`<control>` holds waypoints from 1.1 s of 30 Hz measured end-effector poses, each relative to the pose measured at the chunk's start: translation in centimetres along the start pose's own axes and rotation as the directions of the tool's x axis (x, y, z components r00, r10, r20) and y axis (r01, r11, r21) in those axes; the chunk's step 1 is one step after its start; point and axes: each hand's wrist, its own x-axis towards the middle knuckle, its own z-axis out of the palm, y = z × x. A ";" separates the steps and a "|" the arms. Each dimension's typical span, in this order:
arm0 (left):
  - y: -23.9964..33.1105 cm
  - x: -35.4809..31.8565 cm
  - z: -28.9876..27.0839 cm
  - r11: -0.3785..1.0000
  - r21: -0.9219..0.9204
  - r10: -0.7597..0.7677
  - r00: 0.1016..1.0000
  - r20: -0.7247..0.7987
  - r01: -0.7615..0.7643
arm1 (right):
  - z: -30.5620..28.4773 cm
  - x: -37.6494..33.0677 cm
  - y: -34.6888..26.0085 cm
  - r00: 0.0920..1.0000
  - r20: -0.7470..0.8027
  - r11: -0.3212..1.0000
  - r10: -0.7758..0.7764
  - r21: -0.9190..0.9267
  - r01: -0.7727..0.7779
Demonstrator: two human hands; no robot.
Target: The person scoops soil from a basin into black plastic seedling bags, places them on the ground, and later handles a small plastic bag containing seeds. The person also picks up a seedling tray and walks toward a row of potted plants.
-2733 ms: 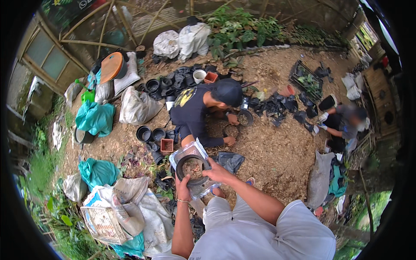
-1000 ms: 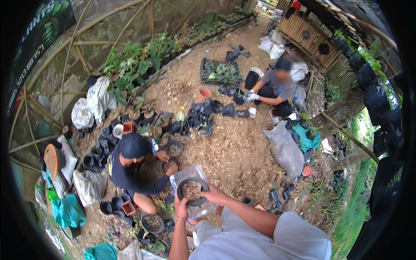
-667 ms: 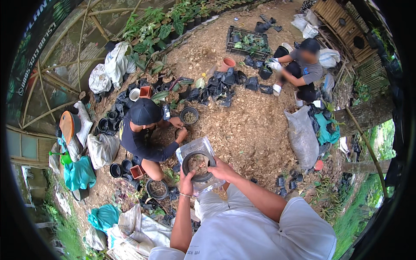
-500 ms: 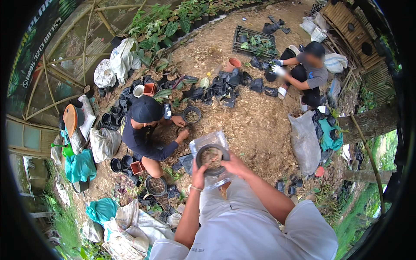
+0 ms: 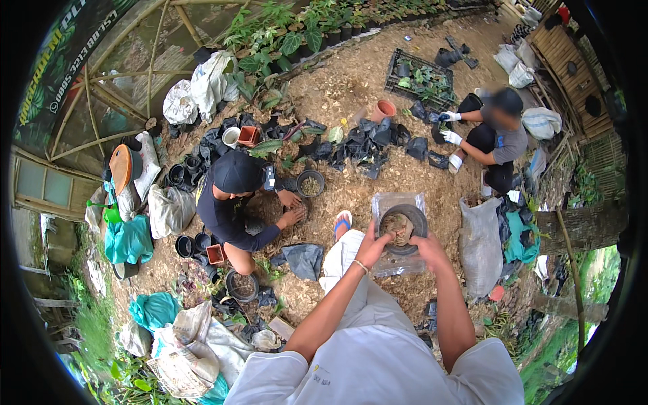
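Observation:
Both my hands grip a round black plant pot, held out in front of me above the ground. My left hand clasps its near left side, the thumb over the rim. On the near right side, my right hand is closed round the wall. Brownish loose material lies inside. A clear plastic sheet or tray shows around and beneath the pot; whether it touches the pot or my fingers, I cannot tell.
A person in a dark cap crouches at the left by a soil-filled pot. Another person in white gloves sits at the far right. A grey sack stands at the right; a black plastic bag lies near my sandalled foot.
My hands have carried the pot and clear plastic to the right. My sandalled foot has come into view. The crouching person's hands now rest on the ground beside the pot.

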 end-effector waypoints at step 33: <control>37.9 35.3 -22.6 0.883 -0.261 0.199 0.816 -0.543 -0.389 | 29.0 36.5 -49.5 0.866 0.490 0.854 -0.097 -0.405 0.325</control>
